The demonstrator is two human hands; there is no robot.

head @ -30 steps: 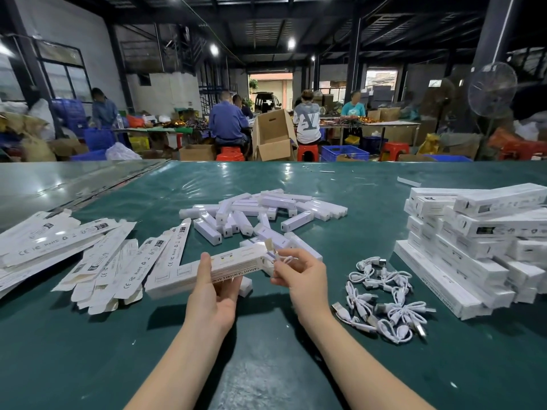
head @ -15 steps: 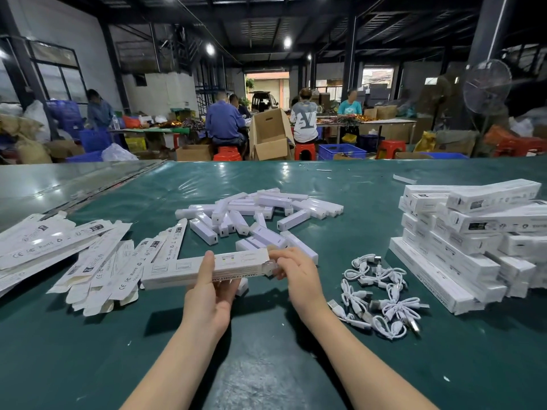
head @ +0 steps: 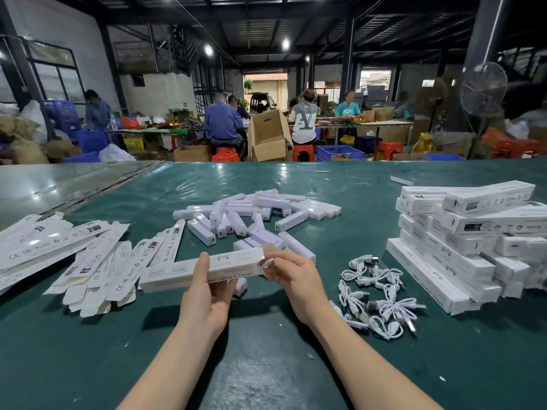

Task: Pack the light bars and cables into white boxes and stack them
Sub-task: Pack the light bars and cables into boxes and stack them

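My left hand grips a long white box from below, thumb over its top, above the green table. At the box's right end my right hand pinches the end flap. A bit of white cable shows at that end under my fingers. Loose white light bars lie in a heap beyond my hands. Coiled white cables lie to the right. Packed white boxes are stacked at the far right.
Flat unfolded box blanks are spread on the left of the green table. Beyond the table's far edge, people sit at other benches among cardboard cartons, red stools and blue crates. A standing fan is at the back right.
A second ago my right hand held a coiled cable at the box's open end. The cable has gone into the box, and my fingers now pinch the end flap. The box sits more level.
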